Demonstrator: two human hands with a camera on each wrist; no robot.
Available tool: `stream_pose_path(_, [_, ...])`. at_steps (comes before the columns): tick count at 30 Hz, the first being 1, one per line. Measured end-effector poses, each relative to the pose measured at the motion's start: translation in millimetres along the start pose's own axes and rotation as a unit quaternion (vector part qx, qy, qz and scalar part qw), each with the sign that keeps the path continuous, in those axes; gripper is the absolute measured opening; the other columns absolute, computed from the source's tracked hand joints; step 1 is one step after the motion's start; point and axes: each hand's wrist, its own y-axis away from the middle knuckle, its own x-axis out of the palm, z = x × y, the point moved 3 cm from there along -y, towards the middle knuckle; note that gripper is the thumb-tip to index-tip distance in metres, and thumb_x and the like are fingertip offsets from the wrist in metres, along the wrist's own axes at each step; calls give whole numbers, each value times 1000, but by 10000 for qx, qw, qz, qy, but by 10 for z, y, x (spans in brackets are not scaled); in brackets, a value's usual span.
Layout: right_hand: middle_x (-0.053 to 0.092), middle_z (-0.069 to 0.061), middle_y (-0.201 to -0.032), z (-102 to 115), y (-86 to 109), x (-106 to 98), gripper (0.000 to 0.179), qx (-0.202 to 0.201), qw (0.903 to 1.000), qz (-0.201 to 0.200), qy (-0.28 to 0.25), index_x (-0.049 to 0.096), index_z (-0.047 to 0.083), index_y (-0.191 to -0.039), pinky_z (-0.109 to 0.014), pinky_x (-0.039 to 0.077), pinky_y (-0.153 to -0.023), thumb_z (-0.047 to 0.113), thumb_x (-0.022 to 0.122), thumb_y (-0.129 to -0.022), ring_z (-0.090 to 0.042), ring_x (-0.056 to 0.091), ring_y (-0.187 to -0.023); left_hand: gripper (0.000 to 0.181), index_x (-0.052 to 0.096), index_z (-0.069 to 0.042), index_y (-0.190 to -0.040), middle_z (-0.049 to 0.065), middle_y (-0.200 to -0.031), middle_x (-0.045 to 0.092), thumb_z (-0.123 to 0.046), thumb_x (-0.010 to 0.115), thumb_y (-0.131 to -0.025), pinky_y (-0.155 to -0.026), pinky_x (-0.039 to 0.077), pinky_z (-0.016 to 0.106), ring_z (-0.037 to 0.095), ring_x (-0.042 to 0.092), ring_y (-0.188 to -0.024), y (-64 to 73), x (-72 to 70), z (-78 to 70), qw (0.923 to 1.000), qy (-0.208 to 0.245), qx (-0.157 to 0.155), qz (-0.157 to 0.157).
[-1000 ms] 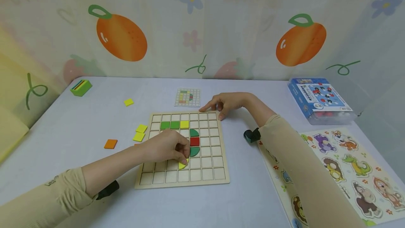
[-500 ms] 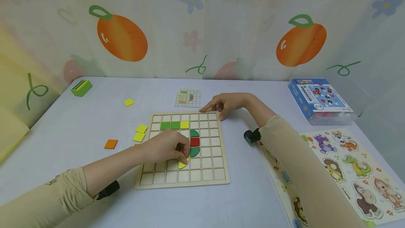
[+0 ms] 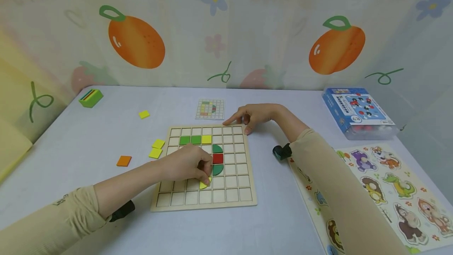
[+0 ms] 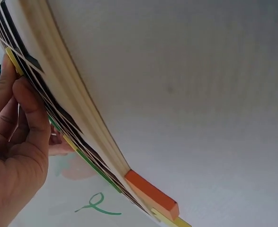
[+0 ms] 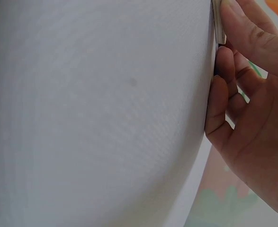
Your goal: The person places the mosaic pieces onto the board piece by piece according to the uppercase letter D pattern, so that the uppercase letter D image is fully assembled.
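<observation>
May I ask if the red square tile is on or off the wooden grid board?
On: the red square tile covers one cell of the board.

- Blue box with a clear plastic base point(image 3: 361, 109), at the far right of the white-covered bench point(image 3: 279, 215).
- Cream cartoon-animal sheet point(image 3: 394, 190), flat, just nearer.
- Pale, creased backdrop point(image 3: 262, 30) printed with oranges.

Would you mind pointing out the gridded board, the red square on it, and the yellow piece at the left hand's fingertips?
Gridded board point(image 3: 231, 181): head view, on a bare cell.
Red square point(image 3: 217, 158): head view, on its middle.
Yellow piece point(image 3: 203, 186): head view, on its exposed part.
</observation>
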Motion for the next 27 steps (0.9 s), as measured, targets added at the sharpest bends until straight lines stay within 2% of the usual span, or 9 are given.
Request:
stream_pose_path(3, [51,-10,-112,3,-1,0,68,-27,10000,13,-1,54,17,-141,-24,33,-71,7,79,-78,-17,40,-81,21,63,-17,-70,-11,-70,64,-20,83,-77,-62,44,18,3,52,-65,27,-22,14,9999,-49,-119,-39])
stream_pose_path(6, [52,-10,-112,2,-2,1,68,-51,10000,24,0,54,16,-141,-24,33,-71,7,78,-79,-17,40,-81,21,62,-17,-72,-11,-71,64,-22,80,-80,-61,43,18,4,51,-66,74,-109,35,9995,-180,-180,-193])
stream_pose_path(12, [51,-10,-112,7,3,-4,67,-4,10000,3,-46,55,17,-141,-25,33,-72,6,77,-79,-18,40,-81,13,67,-15,-78,-3,-72,64,-19,75,-87,-61,45,20,9,53,-66,211,-480,151,9970,-331,-231,-655])
stream_pose_path(17, [51,-10,-111,6,5,-5,66,9,10000,-2,-34,55,17,-141,-25,32,-72,7,77,-79,-18,40,-82,8,69,-12,-87,3,-79,68,-19,71,-91,-63,49,22,15,59,-72,429,-805,339,9923,-355,-600,-1025])
stream_pose_path(21, [51,-11,-111,-1,1,-6,66,-17,10000,4,-25,55,17,-141,-25,32,-72,7,77,-79,-18,40,-82,5,69,-15,-92,3,-83,68,-20,69,-93,-68,50,23,17,62,-78,609,-976,547,9873,-427,-1011,-1149])
stream_pose_path(24, [51,-11,-112,-7,0,-5,67,4,10000,4,-8,55,17,-141,-26,32,-72,7,78,-79,-19,40,-82,5,70,-18,-93,1,-86,68,-23,71,-91,-74,52,23,15,64,-81,724,-1056,711,9849,-511,-1216,-1120])
stream_pose_path(27, [52,-10,-112,-14,-1,-4,66,31,10000,-15,17,55,18,-141,-25,33,-73,8,78,-79,-18,41,-83,12,69,-17,-95,-1,-90,69,-25,75,-87,-77,53,22,9,63,-84,832,-1113,862,9862,-443,-1336,-875])
